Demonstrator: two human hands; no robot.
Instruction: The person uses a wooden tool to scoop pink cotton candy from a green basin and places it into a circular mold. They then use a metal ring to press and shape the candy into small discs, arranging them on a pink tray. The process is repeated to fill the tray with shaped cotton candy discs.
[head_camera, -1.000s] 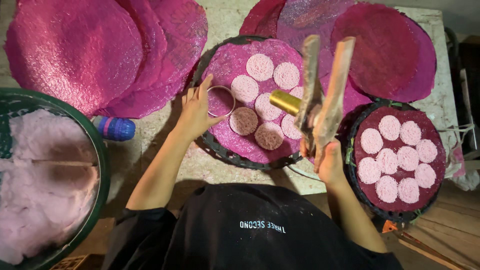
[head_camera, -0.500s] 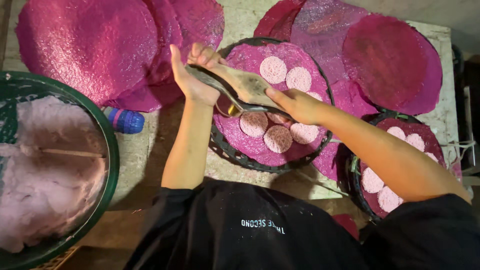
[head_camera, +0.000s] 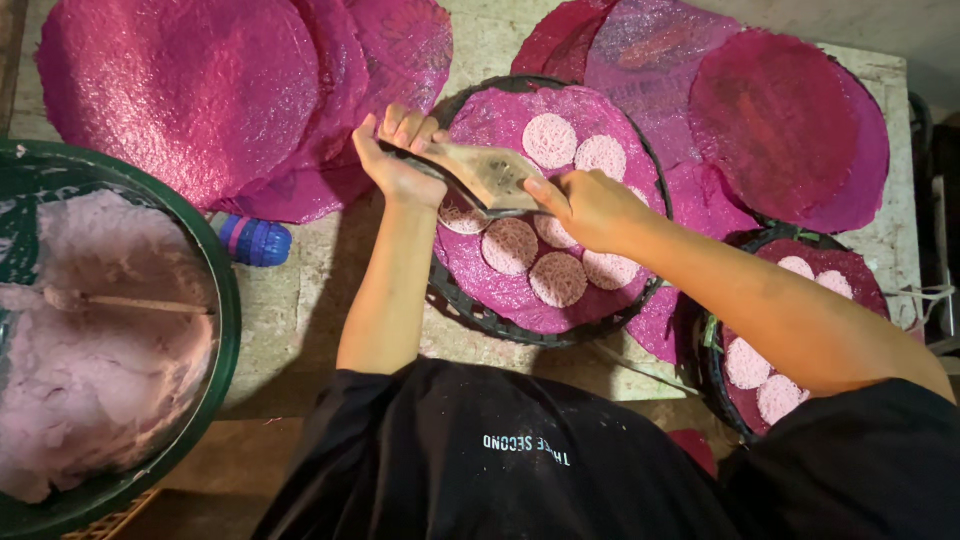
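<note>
On a worn stone table, both hands work above the round black wicker tray: left hand fingers curled around a flat metal spatula, right hand pinching its other end.

Single head-worn view, looking almost straight down from above the person's own chest and black shirt, which fills the lower edge — the far side of the tabletop lies toward the top of the frame. The camera sits close: both forearms run up from the bottom to the hands, left and right, near the centre over a round black tray. A green basin is cut by the left edge and a second tray by the lower right — no other view shares the scene.
</note>
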